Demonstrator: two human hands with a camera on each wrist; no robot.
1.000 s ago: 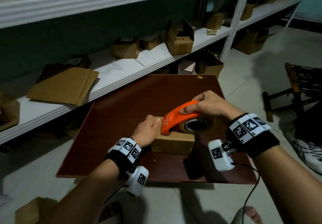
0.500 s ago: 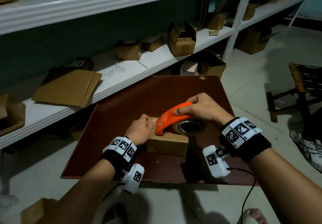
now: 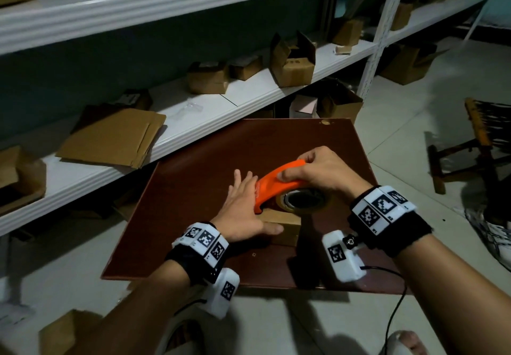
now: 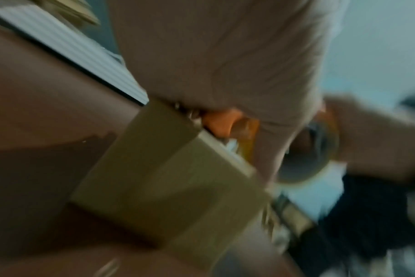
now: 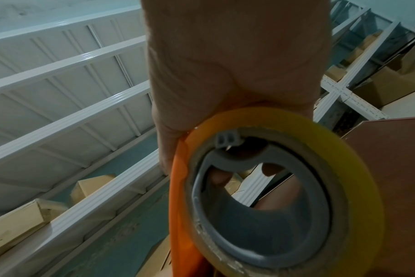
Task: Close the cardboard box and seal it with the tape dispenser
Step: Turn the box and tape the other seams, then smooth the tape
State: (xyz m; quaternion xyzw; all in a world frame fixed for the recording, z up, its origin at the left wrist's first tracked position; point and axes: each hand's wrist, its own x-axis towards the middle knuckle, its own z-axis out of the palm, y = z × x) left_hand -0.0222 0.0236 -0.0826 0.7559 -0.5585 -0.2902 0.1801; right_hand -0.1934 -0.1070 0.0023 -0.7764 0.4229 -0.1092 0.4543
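A small brown cardboard box (image 3: 286,229) sits closed on the dark red table (image 3: 199,177). My left hand (image 3: 246,202) lies flat on its left part, fingers straight and spread, thumb along the near top edge. My right hand (image 3: 301,171) grips the orange tape dispenser (image 3: 276,182), whose front end rests on the box top beside my left hand. Its yellowish tape roll (image 3: 302,202) hangs over the box's right side. The blurred left wrist view shows the box (image 4: 168,183) and the dispenser (image 4: 219,123) under my palm. The right wrist view shows the roll (image 5: 344,168) close up.
White shelves (image 3: 249,97) behind the table hold several cardboard boxes, one open (image 3: 293,61), and flattened cardboard (image 3: 110,139). More boxes stand under the shelf and on the floor at lower left (image 3: 60,335). A wooden chair (image 3: 475,144) is at the right. A cable (image 3: 398,299) hangs from my right wrist.
My left hand has gone from curled at the box's left end to flat with fingers spread over the top. The dispenser's front end now sits nearer the box's left end.
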